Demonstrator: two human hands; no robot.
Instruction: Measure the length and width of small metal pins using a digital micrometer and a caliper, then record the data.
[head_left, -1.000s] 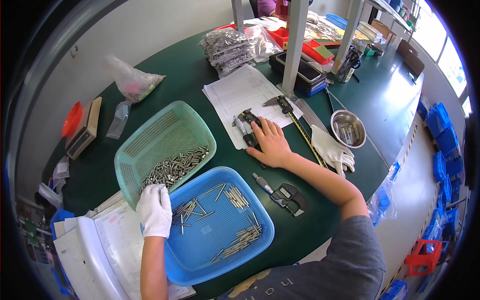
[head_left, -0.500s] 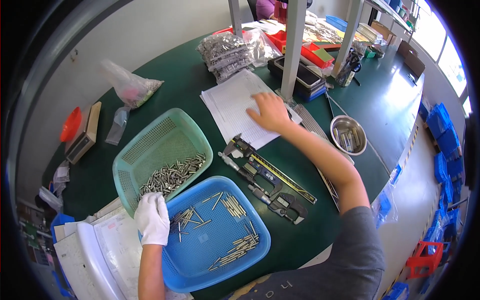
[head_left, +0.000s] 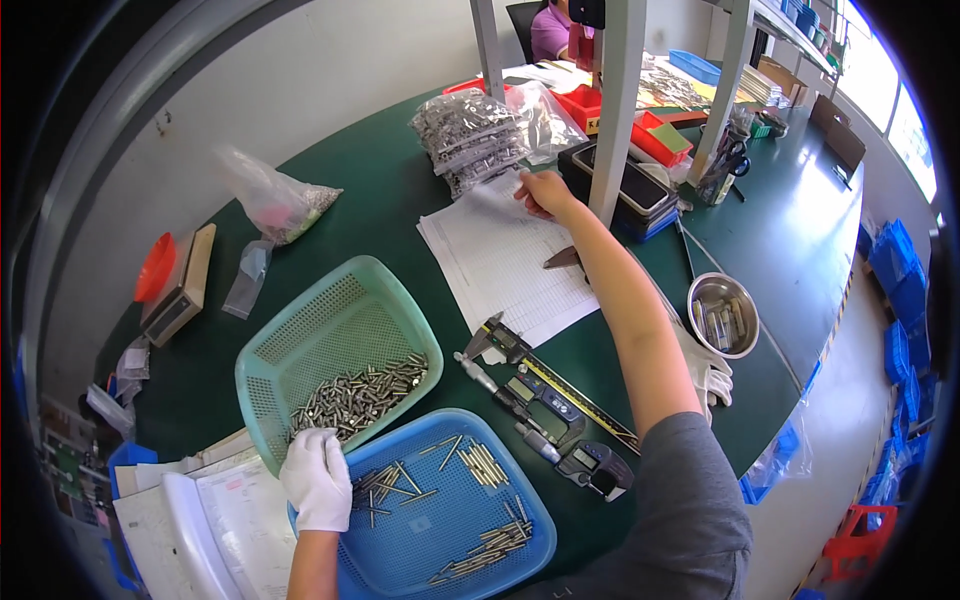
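With metal pins split between the green basket (head_left: 335, 345) and the blue basket (head_left: 450, 510) just nearer us, our gloved left hand (head_left: 318, 478) gripped the blue rim, while our right hand (head_left: 545, 192) lay flat, holding nothing, on the paper sheets (head_left: 500, 265) beyond both.

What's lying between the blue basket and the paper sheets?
In the head view, a digital caliper and a micrometer lie on the green table between the blue basket and the paper sheets.
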